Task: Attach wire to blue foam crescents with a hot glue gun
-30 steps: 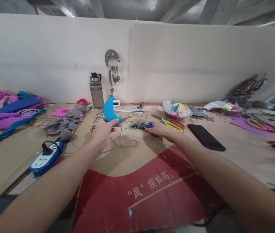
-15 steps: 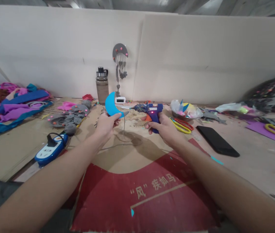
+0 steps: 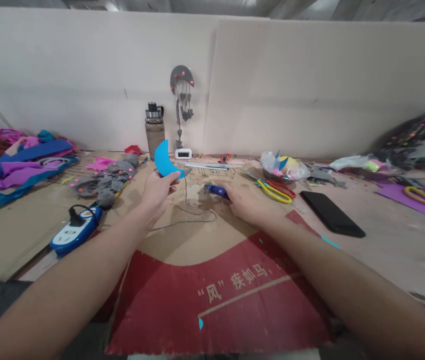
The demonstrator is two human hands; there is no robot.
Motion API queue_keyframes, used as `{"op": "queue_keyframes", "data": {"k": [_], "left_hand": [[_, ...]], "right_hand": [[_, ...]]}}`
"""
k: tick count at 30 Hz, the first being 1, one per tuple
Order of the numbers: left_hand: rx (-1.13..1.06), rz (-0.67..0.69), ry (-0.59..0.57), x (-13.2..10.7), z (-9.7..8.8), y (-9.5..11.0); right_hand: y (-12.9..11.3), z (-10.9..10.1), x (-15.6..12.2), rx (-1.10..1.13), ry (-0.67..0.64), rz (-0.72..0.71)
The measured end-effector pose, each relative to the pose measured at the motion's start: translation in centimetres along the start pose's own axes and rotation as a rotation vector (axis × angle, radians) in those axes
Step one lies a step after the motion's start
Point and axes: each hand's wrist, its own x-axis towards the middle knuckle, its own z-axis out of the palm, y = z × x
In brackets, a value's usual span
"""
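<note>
My left hand (image 3: 156, 192) is closed on a blue crescent-shaped foam piece (image 3: 163, 159), held upright above the cardboard; a thin grey cord (image 3: 193, 212) hangs from it and loops on the surface. My right hand (image 3: 245, 202) lies low on the cardboard, its fingers wrapped over a blue glue gun (image 3: 216, 190) whose nozzle end sticks out to the left. The two hands are about a hand's width apart.
A red-printed cardboard sheet (image 3: 220, 295) covers the near table. A blue power strip (image 3: 74, 231) lies left, grey felt shapes (image 3: 103, 184) behind it, a water bottle (image 3: 154, 130) at the wall. Yellow-red scissors (image 3: 276, 191) and a black phone (image 3: 331, 214) lie right.
My right hand lifted the glue gun toward the crescent, then brought it back down onto the cardboard. My left hand kept hold of the crescent, shifting slightly left.
</note>
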Motion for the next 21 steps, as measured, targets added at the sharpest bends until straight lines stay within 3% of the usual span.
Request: {"op": "queue_keyframes", "data": {"k": [3, 8, 11, 17, 21], "left_hand": [[-0.01, -0.008, -0.001, -0.2, 0.1, 0.2], [-0.03, -0.027, -0.004, -0.6, 0.4, 0.6], [-0.024, -0.013, -0.012, -0.5, 0.4, 0.5], [-0.022, -0.015, 0.012, 0.2, 0.0, 0.1], [-0.016, -0.033, 0.033, 0.4, -0.2, 0.0]], "right_hand": [[0.4, 0.3, 0.0, -0.159, -0.012, -0.131], [0.9, 0.5, 0.2, -0.317, 0.006, -0.109], [0.7, 0.0, -0.3, -0.31, 0.0, -0.156], [-0.5, -0.3, -1.1, -0.361, -0.048, -0.385], [-0.2, -0.5, -0.9, -0.141, -0.025, -0.285]]}}
